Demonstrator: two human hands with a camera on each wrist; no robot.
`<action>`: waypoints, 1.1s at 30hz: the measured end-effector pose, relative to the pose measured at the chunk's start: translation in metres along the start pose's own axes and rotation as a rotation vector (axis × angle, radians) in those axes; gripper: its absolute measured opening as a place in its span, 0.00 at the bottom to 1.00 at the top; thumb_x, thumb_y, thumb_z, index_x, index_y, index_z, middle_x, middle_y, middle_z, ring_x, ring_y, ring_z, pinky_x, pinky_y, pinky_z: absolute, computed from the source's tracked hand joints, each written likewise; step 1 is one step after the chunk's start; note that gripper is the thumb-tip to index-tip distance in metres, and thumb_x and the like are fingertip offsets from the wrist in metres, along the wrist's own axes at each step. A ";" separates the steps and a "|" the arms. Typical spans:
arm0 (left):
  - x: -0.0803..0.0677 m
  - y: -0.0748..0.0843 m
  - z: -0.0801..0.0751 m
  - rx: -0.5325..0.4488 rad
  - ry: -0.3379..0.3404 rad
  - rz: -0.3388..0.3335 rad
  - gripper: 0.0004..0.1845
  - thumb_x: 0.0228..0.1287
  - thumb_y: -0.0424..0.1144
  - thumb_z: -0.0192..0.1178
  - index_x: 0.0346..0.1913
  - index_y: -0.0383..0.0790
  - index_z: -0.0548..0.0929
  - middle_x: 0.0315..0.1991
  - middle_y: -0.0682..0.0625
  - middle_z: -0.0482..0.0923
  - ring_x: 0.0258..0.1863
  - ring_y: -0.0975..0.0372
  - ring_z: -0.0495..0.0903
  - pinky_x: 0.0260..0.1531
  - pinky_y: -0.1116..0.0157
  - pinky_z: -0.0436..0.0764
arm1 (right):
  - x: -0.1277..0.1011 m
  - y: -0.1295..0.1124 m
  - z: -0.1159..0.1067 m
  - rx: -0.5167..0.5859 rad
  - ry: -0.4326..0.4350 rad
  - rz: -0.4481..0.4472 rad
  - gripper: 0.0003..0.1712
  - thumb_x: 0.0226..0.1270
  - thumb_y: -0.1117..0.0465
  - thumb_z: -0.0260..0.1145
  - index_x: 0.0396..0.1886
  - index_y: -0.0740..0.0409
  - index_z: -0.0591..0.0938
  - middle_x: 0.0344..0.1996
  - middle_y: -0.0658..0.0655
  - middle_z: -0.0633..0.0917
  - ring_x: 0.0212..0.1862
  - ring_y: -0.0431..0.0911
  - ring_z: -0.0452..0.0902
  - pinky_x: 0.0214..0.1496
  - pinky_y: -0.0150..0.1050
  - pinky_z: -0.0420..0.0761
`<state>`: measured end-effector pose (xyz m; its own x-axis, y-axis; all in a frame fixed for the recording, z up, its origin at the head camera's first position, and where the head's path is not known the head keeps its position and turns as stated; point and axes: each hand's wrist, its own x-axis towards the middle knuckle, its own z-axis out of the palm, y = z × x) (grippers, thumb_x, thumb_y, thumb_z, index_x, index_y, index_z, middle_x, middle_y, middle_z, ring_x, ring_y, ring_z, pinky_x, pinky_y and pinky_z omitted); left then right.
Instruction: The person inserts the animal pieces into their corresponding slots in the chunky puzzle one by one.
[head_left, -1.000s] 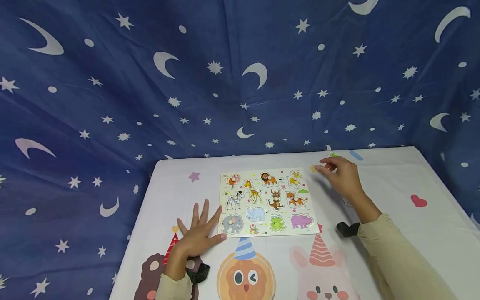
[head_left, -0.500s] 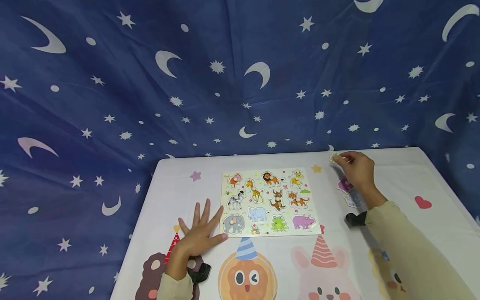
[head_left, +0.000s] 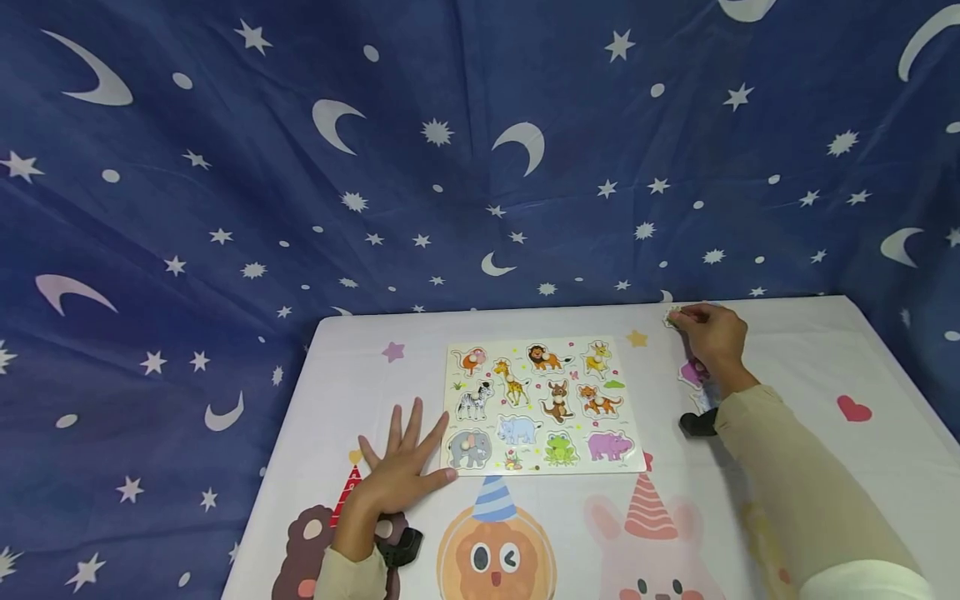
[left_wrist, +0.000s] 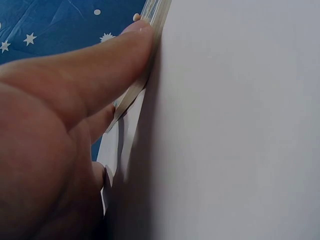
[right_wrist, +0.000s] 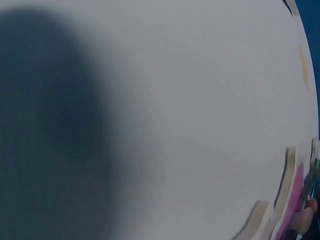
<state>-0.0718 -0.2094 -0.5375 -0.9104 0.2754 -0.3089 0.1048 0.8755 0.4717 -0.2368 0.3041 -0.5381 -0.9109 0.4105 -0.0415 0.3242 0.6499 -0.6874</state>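
Wooden and pale, the animal puzzle board (head_left: 542, 406) lies flat on the table (head_left: 787, 350), its lower left corner just beside the left hand (head_left: 397, 475). That hand rests palm down with its fingers spread and straight, and the thumb (left_wrist: 100, 65) presses along the board's edge, as the left wrist view shows. Well across the board from it, the right hand (head_left: 712, 337) reaches to the far edge of the table, where its curled fingertips pinch a small greenish puzzle piece (head_left: 672, 317) that touches the cloth. Just behind that hand, near its wrist, lies a pink puzzle piece (head_left: 691, 372), with another pale piece (head_left: 702, 398) beside it, partly hidden by the sleeve (head_left: 795, 475).
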 end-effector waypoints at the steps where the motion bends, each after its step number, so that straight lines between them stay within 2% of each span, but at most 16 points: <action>1: 0.000 0.000 0.000 0.000 0.000 0.000 0.47 0.64 0.69 0.59 0.81 0.66 0.50 0.84 0.48 0.23 0.81 0.42 0.17 0.59 0.23 0.14 | 0.001 0.000 0.001 0.002 0.001 0.017 0.28 0.70 0.42 0.68 0.56 0.59 0.87 0.43 0.62 0.85 0.41 0.48 0.74 0.30 0.35 0.73; 5: 0.000 0.001 0.000 -0.002 0.006 0.000 0.47 0.64 0.69 0.60 0.81 0.65 0.51 0.84 0.48 0.24 0.81 0.41 0.18 0.59 0.23 0.14 | 0.001 0.002 0.004 0.009 0.002 0.054 0.25 0.69 0.43 0.69 0.52 0.58 0.88 0.38 0.59 0.84 0.30 0.45 0.75 0.20 0.35 0.72; 9: 0.000 0.001 0.000 -0.002 0.003 0.002 0.48 0.64 0.69 0.60 0.81 0.65 0.51 0.84 0.48 0.24 0.81 0.42 0.18 0.59 0.23 0.15 | 0.000 0.002 0.005 -0.008 -0.007 0.052 0.22 0.69 0.45 0.70 0.48 0.58 0.87 0.35 0.57 0.82 0.30 0.45 0.73 0.22 0.36 0.72; 11: 0.000 0.001 0.000 -0.001 0.001 0.003 0.48 0.64 0.69 0.60 0.81 0.65 0.50 0.84 0.48 0.23 0.81 0.42 0.18 0.59 0.23 0.15 | -0.001 0.002 0.004 -0.027 -0.024 0.022 0.20 0.68 0.46 0.71 0.47 0.58 0.87 0.34 0.57 0.82 0.31 0.45 0.73 0.23 0.37 0.72; 14: 0.000 0.002 0.000 -0.001 0.006 0.004 0.48 0.64 0.69 0.60 0.81 0.65 0.51 0.84 0.48 0.24 0.81 0.41 0.18 0.59 0.23 0.15 | -0.001 0.004 0.001 -0.056 -0.094 -0.047 0.19 0.68 0.47 0.71 0.45 0.59 0.87 0.31 0.57 0.82 0.27 0.45 0.74 0.20 0.38 0.73; 17: -0.001 0.002 0.000 0.000 0.008 0.000 0.47 0.64 0.68 0.61 0.81 0.65 0.51 0.84 0.48 0.24 0.81 0.41 0.19 0.59 0.23 0.15 | -0.001 0.005 -0.004 -0.071 -0.202 -0.112 0.18 0.70 0.49 0.71 0.47 0.59 0.86 0.30 0.57 0.83 0.24 0.45 0.74 0.19 0.39 0.74; 21: -0.001 0.002 -0.001 0.000 0.009 0.001 0.47 0.64 0.67 0.61 0.81 0.65 0.52 0.84 0.48 0.25 0.81 0.41 0.19 0.59 0.23 0.15 | -0.002 0.007 -0.009 -0.077 -0.347 -0.148 0.16 0.72 0.53 0.69 0.52 0.57 0.85 0.35 0.59 0.83 0.27 0.47 0.76 0.22 0.38 0.77; 24: -0.001 0.003 -0.001 0.002 0.012 0.004 0.47 0.64 0.67 0.61 0.81 0.65 0.52 0.84 0.48 0.25 0.81 0.41 0.19 0.59 0.23 0.15 | -0.003 0.009 -0.011 -0.083 -0.405 -0.138 0.17 0.71 0.54 0.70 0.55 0.55 0.85 0.41 0.61 0.83 0.31 0.49 0.77 0.24 0.38 0.77; 29: -0.002 0.003 0.000 -0.003 0.015 0.005 0.47 0.64 0.67 0.61 0.81 0.66 0.52 0.84 0.48 0.25 0.81 0.41 0.19 0.59 0.23 0.15 | -0.005 0.017 -0.015 -0.053 -0.390 -0.128 0.24 0.65 0.48 0.75 0.56 0.55 0.85 0.51 0.63 0.82 0.33 0.48 0.77 0.27 0.37 0.78; 33: -0.002 0.003 0.001 -0.009 0.019 0.004 0.47 0.63 0.67 0.61 0.81 0.65 0.53 0.85 0.48 0.25 0.81 0.41 0.19 0.59 0.23 0.15 | -0.008 0.021 -0.013 -0.036 -0.343 -0.159 0.24 0.64 0.47 0.75 0.53 0.58 0.86 0.55 0.64 0.81 0.43 0.52 0.76 0.36 0.37 0.77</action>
<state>-0.0692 -0.2073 -0.5360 -0.9173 0.2711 -0.2917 0.1046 0.8709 0.4802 -0.2197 0.3230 -0.5426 -0.9810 0.0689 -0.1813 0.1756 0.7128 -0.6790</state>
